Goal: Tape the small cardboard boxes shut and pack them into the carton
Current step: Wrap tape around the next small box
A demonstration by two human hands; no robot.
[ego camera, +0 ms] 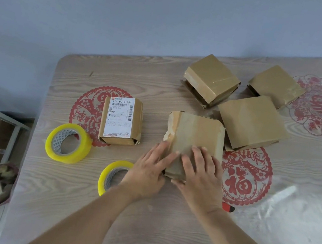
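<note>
Small brown cardboard box (194, 140), worn and torn along its left edge, lies near table centre, directly under both hands. Left hand (147, 174) lies flat on the box's near-left corner, fingers spread, thumb wrapped over the near edge; grip open, pressing rather than clamped. Right hand (199, 178) lies flat on the near-right part of the lid, fingers extended and apart, grip likewise open. The two index fingers nearly touch at the lid's middle.

From that box, at 9 o'clock: a brown cardboard box with a white printed shipping label (121, 120), standing apart. At 8 o'clock from the labelled box: a roll of yellow-tinted clear packing tape (68, 143), resting on its side. A second yellow tape roll (113, 175) sits at 7 o'clock of the handled box, partly hidden behind the left wrist.

At 12 o'clock: a brown box with glossy tape across its top (212, 79), side flaps loose. At 2 o'clock: a plain brown box (251, 121), just beside the handled one; whether they touch is unclear. Beyond it at 1 o'clock: another taped brown box (276, 84).

Pale wood-grain table (81, 210) carries red paper-cut decorations under a clear cover. A small red object (227, 207) shows just beyond the right wrist, unidentifiable.
</note>
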